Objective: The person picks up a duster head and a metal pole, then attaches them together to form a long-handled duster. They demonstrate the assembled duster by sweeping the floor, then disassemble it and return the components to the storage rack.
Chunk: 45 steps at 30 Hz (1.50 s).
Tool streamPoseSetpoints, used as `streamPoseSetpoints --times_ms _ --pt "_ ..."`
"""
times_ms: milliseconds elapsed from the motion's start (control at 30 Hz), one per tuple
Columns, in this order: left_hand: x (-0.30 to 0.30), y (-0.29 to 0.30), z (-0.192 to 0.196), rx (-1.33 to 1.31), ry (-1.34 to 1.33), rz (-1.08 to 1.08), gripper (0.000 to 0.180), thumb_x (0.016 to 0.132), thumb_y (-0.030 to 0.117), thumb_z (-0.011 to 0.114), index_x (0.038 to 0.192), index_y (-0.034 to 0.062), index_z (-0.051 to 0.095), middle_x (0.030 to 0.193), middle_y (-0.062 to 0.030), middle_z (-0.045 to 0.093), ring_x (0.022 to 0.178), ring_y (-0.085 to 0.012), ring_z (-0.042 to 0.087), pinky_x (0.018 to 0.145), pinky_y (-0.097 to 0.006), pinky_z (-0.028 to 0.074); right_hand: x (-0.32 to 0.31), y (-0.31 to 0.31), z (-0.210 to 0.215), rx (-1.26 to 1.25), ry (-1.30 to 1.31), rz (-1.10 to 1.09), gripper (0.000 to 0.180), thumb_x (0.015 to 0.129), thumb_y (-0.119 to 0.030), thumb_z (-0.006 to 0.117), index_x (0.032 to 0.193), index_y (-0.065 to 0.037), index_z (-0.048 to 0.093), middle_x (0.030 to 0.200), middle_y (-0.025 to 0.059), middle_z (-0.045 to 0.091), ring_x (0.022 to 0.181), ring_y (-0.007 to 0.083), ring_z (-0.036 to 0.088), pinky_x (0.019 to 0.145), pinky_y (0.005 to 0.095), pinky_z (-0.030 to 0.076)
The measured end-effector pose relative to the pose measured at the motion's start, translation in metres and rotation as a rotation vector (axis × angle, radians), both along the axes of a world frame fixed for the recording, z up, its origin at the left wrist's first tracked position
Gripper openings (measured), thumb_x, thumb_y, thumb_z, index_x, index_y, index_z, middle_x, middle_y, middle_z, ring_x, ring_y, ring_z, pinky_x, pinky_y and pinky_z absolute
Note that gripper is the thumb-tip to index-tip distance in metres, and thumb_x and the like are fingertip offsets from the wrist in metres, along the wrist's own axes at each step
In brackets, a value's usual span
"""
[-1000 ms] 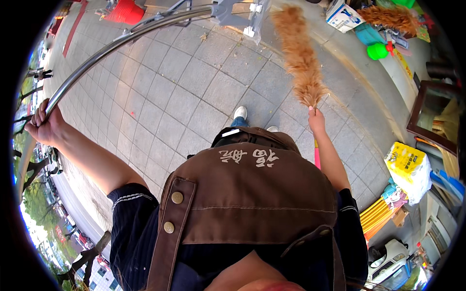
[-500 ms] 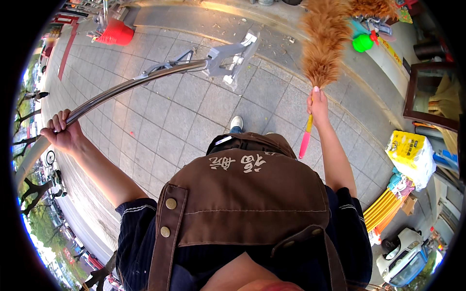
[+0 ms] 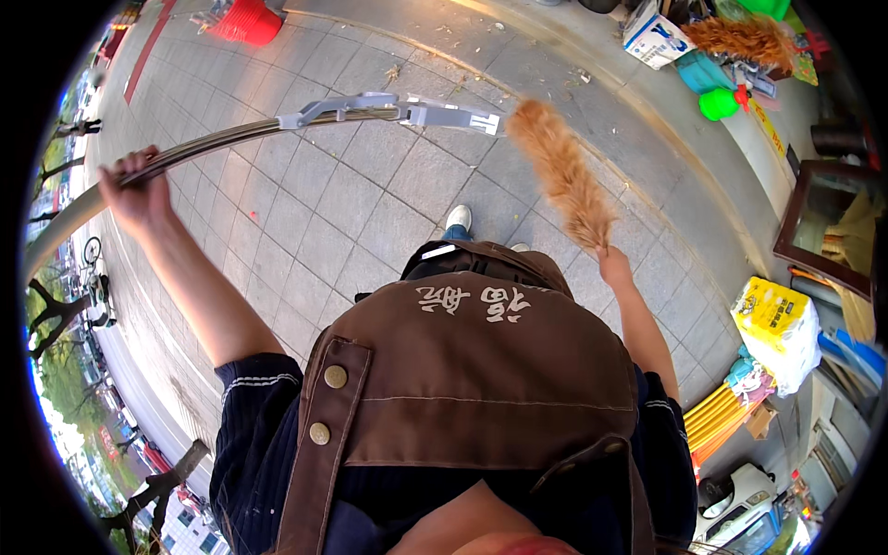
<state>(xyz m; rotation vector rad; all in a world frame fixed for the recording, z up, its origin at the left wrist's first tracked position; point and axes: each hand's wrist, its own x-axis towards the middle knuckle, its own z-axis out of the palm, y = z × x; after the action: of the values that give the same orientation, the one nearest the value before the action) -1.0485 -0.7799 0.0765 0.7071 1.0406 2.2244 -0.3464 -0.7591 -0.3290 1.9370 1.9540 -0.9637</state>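
My left hand (image 3: 139,192) is closed around the long metal pole of a mop (image 3: 222,141), out to the left. The pole reaches across in front of me to a grey plastic mop head (image 3: 435,114) with a lever frame, held above the pavement. In my right hand (image 3: 613,266) is a fluffy brown duster (image 3: 562,176), gripped at the base of its plush. Its tip points forward and left, close to the end of the mop head. The duster's handle is hidden now.
Grey paving tiles (image 3: 388,176) lie underfoot, with a low step edge (image 3: 518,92) ahead. A red bucket (image 3: 248,23) stands far left. Along the right are a green spray bottle (image 3: 718,104), a wood-framed glass case (image 3: 828,222), a yellow-and-white package (image 3: 775,324) and yellow poles (image 3: 720,416).
The duster has swung left and downward, now near the mop head. My left hand has risen slightly, and the mop head has turned to a flatter, edge-on look. My view has shifted a little.
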Motion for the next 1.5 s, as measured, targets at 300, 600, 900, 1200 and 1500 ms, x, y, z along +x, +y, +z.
streamPoseSetpoints --times_ms 300,600,900,1200,1500 --pt "0.004 -0.017 -0.037 0.096 0.009 -0.008 0.047 0.070 0.044 0.072 0.057 0.0140 0.039 0.052 0.0021 0.032 0.052 -0.0133 0.032 0.066 -0.031 0.032 -0.115 0.006 0.084 0.009 0.137 0.245 0.037 0.091 -0.034 0.042 0.099 0.000 0.050 0.083 0.0273 0.060 0.080 0.0442 0.058 0.070 0.0492 0.046" --pt "-0.036 -0.069 -0.032 0.196 0.047 -0.138 0.047 0.065 0.051 0.073 0.056 0.0138 0.045 0.049 0.0046 0.035 0.047 -0.0096 0.035 0.059 -0.026 0.032 -0.088 0.017 0.039 0.014 0.024 -0.015 0.039 0.092 -0.036 0.038 0.102 0.000 0.049 0.088 0.0271 0.061 0.086 0.0416 0.059 0.075 0.0504 0.046" --pt "-0.031 -0.065 -0.034 0.209 -0.005 -0.121 0.050 0.060 0.056 0.072 0.057 0.0138 0.045 0.049 0.0042 0.035 0.048 -0.0101 0.035 0.061 -0.028 0.033 -0.119 0.030 0.076 0.017 -0.073 0.166 0.040 0.091 -0.039 0.040 0.099 -0.001 0.051 0.084 0.0254 0.062 0.082 0.0397 0.061 0.072 0.0488 0.048" --pt "-0.019 -0.055 -0.030 0.200 0.105 -0.329 0.051 0.066 0.057 0.069 0.061 0.0133 0.044 0.053 0.0044 0.037 0.049 -0.0092 0.035 0.061 -0.027 0.032 -0.048 0.041 0.062 0.096 -0.122 0.048 0.040 0.092 -0.037 0.040 0.093 0.000 0.055 0.084 0.0273 0.060 0.083 0.0435 0.058 0.072 0.0516 0.045" --pt "-0.001 -0.039 -0.048 0.135 0.164 -0.205 0.052 0.071 0.060 0.062 0.062 0.0127 0.044 0.056 0.0032 0.035 0.053 -0.0105 0.033 0.064 -0.028 0.031 -0.206 -0.014 0.160 0.083 0.380 0.451 0.037 0.091 -0.036 0.042 0.092 0.000 0.051 0.074 0.0276 0.059 0.074 0.0440 0.058 0.066 0.0518 0.045"
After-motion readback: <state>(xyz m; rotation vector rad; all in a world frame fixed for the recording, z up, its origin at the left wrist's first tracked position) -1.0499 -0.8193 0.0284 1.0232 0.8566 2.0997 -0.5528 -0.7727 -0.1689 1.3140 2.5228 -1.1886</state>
